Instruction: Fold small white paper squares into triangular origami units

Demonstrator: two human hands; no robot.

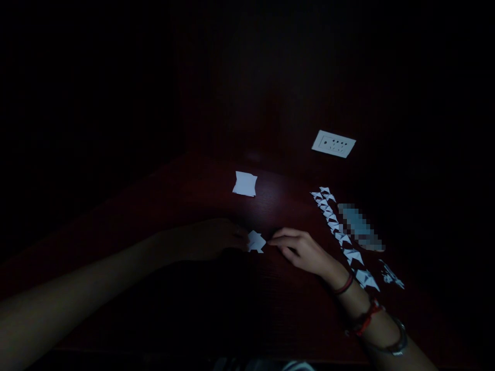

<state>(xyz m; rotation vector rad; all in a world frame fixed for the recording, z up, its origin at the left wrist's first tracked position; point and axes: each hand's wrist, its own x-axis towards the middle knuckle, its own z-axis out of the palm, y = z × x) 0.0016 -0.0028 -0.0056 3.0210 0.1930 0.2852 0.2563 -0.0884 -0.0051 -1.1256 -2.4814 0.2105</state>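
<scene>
A small folded white paper [256, 241] with pointed corners lies on the dark red table between my hands. My left hand [220, 239], in deep shadow, has its fingertips closed on the left edge of this paper. From the other side, my right hand [299, 250] reaches in with its index finger stretched to the paper's right point. Whether that fingertip touches the point or stops just short, I cannot tell. The thumb and index finger of this hand are slightly apart, with nothing visible between them.
A stack of white paper squares [245, 184] sits beyond my hands. Several folded paper pieces [331, 219] run in a row at the right, beside a blurred oblong object [359, 226] and small white scraps [391, 274]. A white socket plate [333, 144] is at the back.
</scene>
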